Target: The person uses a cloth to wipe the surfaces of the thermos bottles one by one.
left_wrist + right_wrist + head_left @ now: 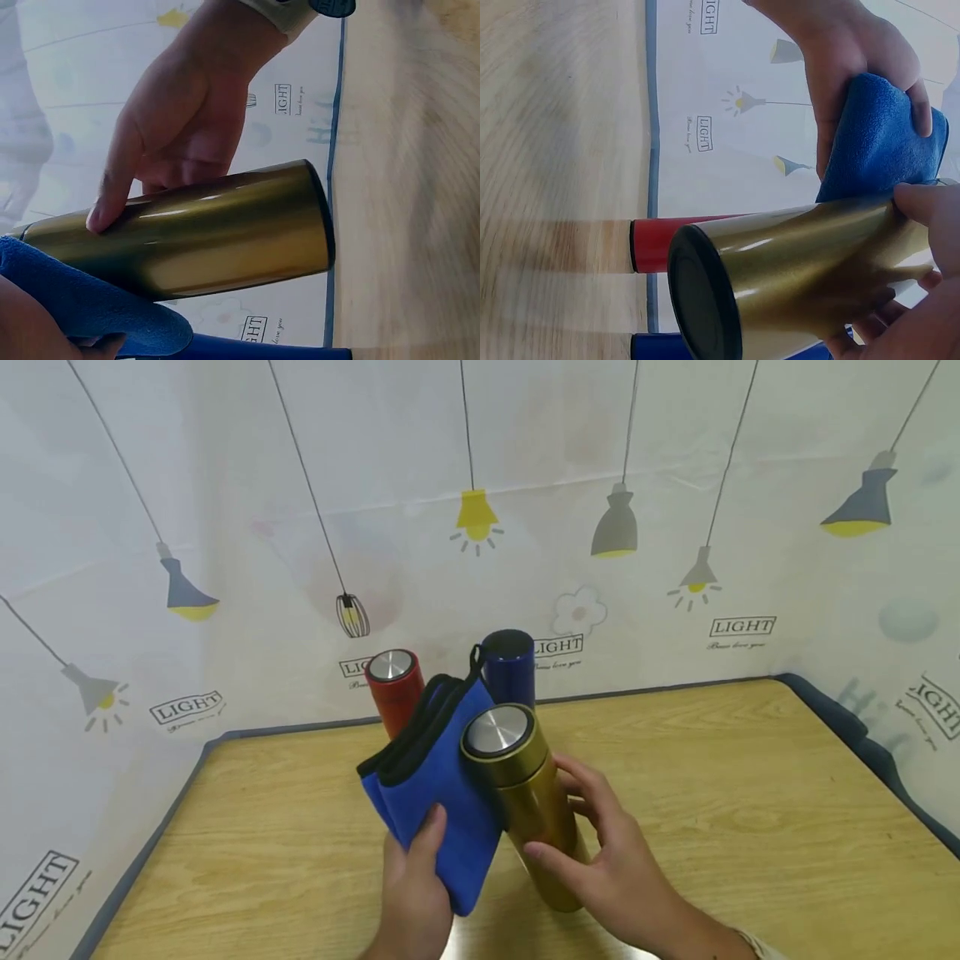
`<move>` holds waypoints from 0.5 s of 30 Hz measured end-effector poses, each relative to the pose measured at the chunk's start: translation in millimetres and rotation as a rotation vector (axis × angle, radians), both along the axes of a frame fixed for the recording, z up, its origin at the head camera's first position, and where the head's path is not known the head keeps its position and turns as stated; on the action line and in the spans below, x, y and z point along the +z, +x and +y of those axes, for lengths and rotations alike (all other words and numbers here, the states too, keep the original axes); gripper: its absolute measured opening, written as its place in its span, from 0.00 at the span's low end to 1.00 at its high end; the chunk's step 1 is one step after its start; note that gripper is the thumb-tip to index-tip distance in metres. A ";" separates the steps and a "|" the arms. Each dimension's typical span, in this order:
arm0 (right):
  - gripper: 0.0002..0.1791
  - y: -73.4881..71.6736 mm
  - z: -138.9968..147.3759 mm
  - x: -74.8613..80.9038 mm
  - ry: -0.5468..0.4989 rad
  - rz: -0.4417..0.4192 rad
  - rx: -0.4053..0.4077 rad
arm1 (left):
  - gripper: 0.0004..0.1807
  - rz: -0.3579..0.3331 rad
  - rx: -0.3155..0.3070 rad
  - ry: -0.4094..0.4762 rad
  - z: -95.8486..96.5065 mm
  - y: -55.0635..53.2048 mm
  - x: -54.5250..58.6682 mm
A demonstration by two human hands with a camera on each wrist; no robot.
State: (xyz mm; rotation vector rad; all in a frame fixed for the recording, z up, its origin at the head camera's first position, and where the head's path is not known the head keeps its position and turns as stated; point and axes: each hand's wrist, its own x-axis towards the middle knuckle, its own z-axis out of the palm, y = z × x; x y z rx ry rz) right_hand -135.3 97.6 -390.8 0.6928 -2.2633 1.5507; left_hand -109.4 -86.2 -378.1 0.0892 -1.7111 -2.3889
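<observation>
Two upright flasks are carried by a wood-grain tabletop (750, 793), which is edged along its far side and both flanks by a dark blue-grey border (825, 714). A red flask (395, 697) is set toward the far edge; a blue flask (510, 675) is placed apart, to its right.

Booth-like tabletop setup, wood-grain table (750, 793), pale backdrop (547, 418) around it, 7 printed lamps (474, 510)

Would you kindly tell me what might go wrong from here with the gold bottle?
The gold bottle might slip: its surface looks glossy, only the right hand grips it, and its base is off the table. Moved forward, it might knock over the red bottle or blue bottle standing behind it.
</observation>
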 end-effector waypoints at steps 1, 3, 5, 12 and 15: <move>0.47 -0.2 0.2 0.5 0.007 0.001 -0.001 | 0.22 0.009 -0.004 0.021 -0.2 -0.7 0.7; 0.47 -1.0 1.1 1.3 0.013 0.007 -0.008 | 0.22 0.036 -0.025 0.024 0.8 -2.1 0.5; 0.47 -1.2 1.8 2.2 0.004 0.008 -0.017 | 0.22 0.044 -0.043 0.005 3.0 -2.5 -0.6; 0.47 1.6 1.1 1.6 -0.094 -0.009 0.010 | 0.27 -0.036 -0.115 -0.175 5.0 3.8 -4.2; 0.47 1.9 2.5 4.9 -0.128 -0.045 0.003 | 0.28 -0.064 -0.157 -0.225 7.4 5.4 -5.3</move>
